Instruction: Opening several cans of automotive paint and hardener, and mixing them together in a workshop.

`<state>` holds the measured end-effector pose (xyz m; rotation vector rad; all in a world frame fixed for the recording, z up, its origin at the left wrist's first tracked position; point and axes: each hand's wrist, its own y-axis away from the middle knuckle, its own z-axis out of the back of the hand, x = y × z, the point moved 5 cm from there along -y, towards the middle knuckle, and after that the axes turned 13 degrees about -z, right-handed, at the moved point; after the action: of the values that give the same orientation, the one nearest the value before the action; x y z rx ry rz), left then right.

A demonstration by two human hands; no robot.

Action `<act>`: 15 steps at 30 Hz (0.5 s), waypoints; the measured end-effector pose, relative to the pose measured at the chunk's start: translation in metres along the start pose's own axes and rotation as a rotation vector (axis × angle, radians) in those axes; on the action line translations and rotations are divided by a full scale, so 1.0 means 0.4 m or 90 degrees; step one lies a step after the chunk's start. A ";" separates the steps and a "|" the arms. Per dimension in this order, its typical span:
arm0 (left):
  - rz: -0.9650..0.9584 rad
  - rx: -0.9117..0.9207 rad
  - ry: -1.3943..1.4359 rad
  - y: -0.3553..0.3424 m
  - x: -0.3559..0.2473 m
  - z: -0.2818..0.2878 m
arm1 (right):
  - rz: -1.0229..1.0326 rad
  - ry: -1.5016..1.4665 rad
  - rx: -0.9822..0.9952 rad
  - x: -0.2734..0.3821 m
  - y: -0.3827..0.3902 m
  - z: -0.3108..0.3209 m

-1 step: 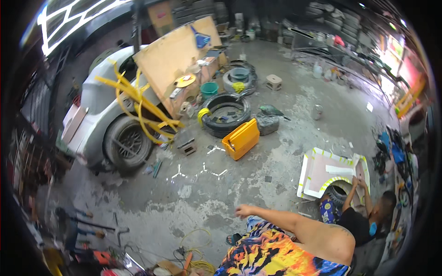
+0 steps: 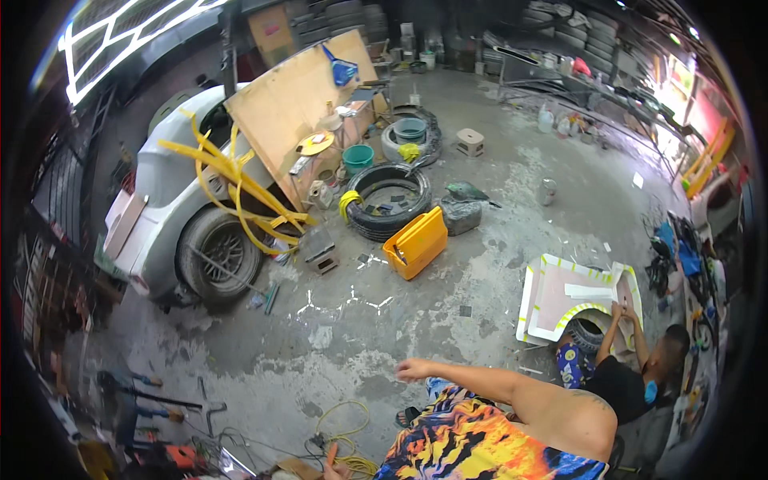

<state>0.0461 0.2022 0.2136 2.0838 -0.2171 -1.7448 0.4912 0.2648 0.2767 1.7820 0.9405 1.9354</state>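
My right arm reaches leftward across my brightly patterned clothing (image 2: 464, 432). My right hand (image 2: 414, 369) hangs over the concrete floor (image 2: 368, 344); its fingers are loosely stretched and nothing shows in them. A sandalled foot (image 2: 408, 416) is below it. At the lower edge, a skin-coloured shape beside an orange handle (image 2: 330, 454) may be part of my left hand (image 2: 339, 473); its fingers cannot be made out. Nearby lies a coiled yellow cord (image 2: 352, 462). At the right, a crouching person in a black top (image 2: 624, 388) has both hands on a pale panel edged with green tape (image 2: 552, 300).
An open orange case (image 2: 416, 244) stands near a tyre (image 2: 390, 228). At left are yellow frame parts (image 2: 232, 176), a white car body (image 2: 160, 216) and a leaning wooden board (image 2: 280, 96). A low stool (image 2: 470, 142) stands farther back. Metal stands (image 2: 136, 400) are at lower left.
My right hand has shifted slightly left, its fingers looking more extended. The skin-coloured shape now shows at the lower edge. The view has tilted a little; the person at the panel looks unchanged.
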 end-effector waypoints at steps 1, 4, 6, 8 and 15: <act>-0.039 0.038 0.054 -0.047 -0.080 -0.031 | 0.055 0.014 0.071 0.111 0.007 -0.048; -0.045 0.160 0.106 -0.168 -0.262 -0.249 | 0.146 -0.231 0.250 0.396 0.045 -0.187; -0.064 0.295 0.306 -0.271 -0.369 -0.448 | 0.173 -0.351 0.350 0.556 0.014 -0.284; -0.047 0.307 0.419 -0.352 -0.453 -0.588 | 0.247 -0.357 0.301 0.676 -0.047 -0.334; -0.285 0.251 0.748 -0.483 -0.750 -0.693 | 0.611 0.032 0.223 0.999 -0.263 -0.394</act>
<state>0.2264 0.5475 0.4428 3.2289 0.2990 -0.3783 0.2590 0.5643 0.5043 2.7432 0.4578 2.4405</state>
